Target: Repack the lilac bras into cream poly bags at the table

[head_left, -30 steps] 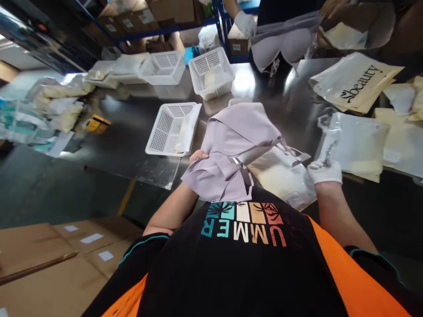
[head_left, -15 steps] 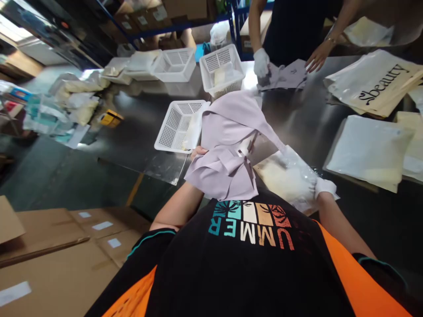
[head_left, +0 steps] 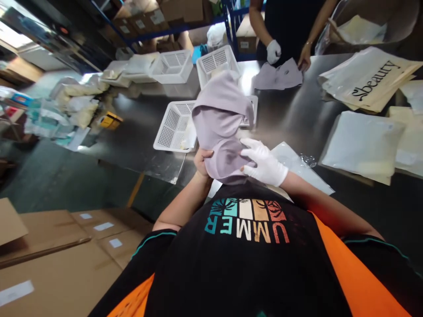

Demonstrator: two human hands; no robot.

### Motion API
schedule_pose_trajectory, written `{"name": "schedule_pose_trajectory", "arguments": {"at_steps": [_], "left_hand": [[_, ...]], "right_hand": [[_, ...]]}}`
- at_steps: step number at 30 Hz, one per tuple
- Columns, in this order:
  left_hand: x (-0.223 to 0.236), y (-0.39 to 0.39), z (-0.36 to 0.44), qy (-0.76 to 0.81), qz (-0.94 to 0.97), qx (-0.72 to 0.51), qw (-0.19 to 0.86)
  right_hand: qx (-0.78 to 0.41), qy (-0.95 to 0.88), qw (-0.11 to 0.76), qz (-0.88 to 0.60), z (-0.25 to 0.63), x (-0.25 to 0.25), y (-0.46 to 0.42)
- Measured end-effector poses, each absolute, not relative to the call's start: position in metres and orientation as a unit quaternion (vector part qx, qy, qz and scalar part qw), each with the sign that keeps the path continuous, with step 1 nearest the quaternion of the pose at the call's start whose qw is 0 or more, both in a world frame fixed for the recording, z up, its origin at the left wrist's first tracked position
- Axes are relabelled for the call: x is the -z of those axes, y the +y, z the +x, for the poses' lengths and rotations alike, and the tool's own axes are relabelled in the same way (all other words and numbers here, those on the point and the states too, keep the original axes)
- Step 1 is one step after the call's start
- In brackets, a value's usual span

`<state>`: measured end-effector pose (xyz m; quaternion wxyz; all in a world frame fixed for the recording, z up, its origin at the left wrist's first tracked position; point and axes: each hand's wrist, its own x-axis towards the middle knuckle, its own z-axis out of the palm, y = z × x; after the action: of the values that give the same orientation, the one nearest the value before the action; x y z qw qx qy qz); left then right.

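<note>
I hold a folded lilac garment (head_left: 220,121) upright in front of my chest, over the near edge of a steel table (head_left: 297,114). My bare left hand (head_left: 202,159) grips its lower left edge. My right hand (head_left: 262,165), in a white glove, presses on its lower right side with the fingers spread over the cloth. A clear plastic bag (head_left: 297,165) lies flat on the table just right of my hands.
White perforated baskets (head_left: 172,127) (head_left: 216,66) stand behind the garment. Printed bags (head_left: 370,81) and packed pouches (head_left: 360,145) lie at the right. A person across the table flattens another lilac piece (head_left: 279,75). Cardboard boxes (head_left: 66,255) sit low on the left.
My right hand left the plastic bag and came onto the garment. The garment went from spread and drooping to bunched upright between both hands. The person opposite shifted their hands on their piece.
</note>
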<state>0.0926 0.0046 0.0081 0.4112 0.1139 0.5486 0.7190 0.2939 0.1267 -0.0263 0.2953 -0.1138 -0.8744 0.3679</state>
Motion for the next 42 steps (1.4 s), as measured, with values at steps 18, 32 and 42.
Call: {"name": "schedule_pose_trajectory", "arguments": {"at_steps": [18, 32, 42], "left_hand": [[-0.039, -0.048, 0.078, 0.466, 0.152, -0.773, 0.403], [0.001, -0.068, 0.037, 0.363, 0.128, -0.577, 0.720], [0.028, -0.090, 0.008, 0.405, 0.212, -0.572, 0.681]], "right_hand": [[-0.526, -0.756, 0.276, -0.275, 0.271, -0.044, 0.088], [-0.479, -0.783, 0.223, -0.328, 0.243, -0.070, 0.056], [-0.439, -0.757, 0.301, -0.380, 0.234, -0.061, 0.023]]}}
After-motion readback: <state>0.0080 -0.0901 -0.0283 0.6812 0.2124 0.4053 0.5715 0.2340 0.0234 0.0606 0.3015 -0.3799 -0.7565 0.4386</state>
